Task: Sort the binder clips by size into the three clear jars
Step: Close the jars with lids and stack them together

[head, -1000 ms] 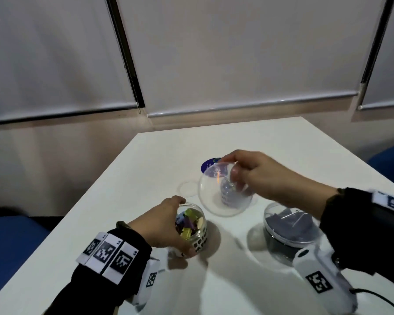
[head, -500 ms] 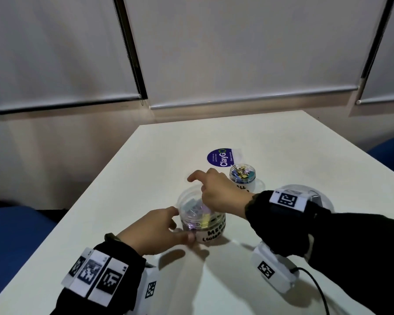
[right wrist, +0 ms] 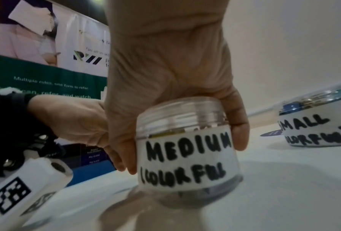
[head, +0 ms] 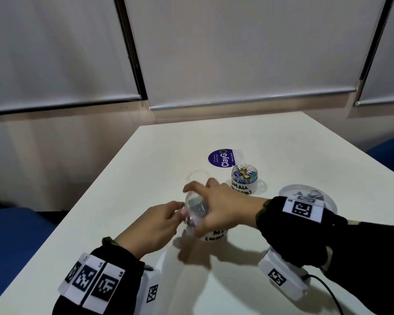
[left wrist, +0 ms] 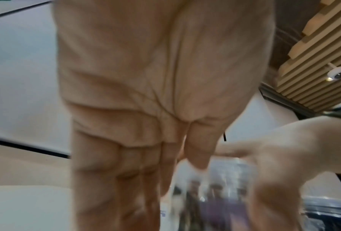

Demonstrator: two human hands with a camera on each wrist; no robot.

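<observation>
Near the table's (head: 282,137) front edge, the right hand (head: 223,208) grasped the medium jar (right wrist: 185,156) from above, fingers curled round its lid; the left hand (head: 155,226) lay against its side, grip unclear. Light, smooth plastic, probably slippery; best held round the ribbed lid. The small jar (head: 244,179) stood behind, nearer the far edge.

Black sleeves (head: 328,242) — white coded wristbands (head: 303,209)

Three clear jars stand on the table: the medium jar (head: 212,233), the small jar (head: 244,181) and one big jar (head: 328,202). One loose lid (head: 221,159). Two hands: left hand (head: 150,228), right hand (head: 225,208).
</observation>
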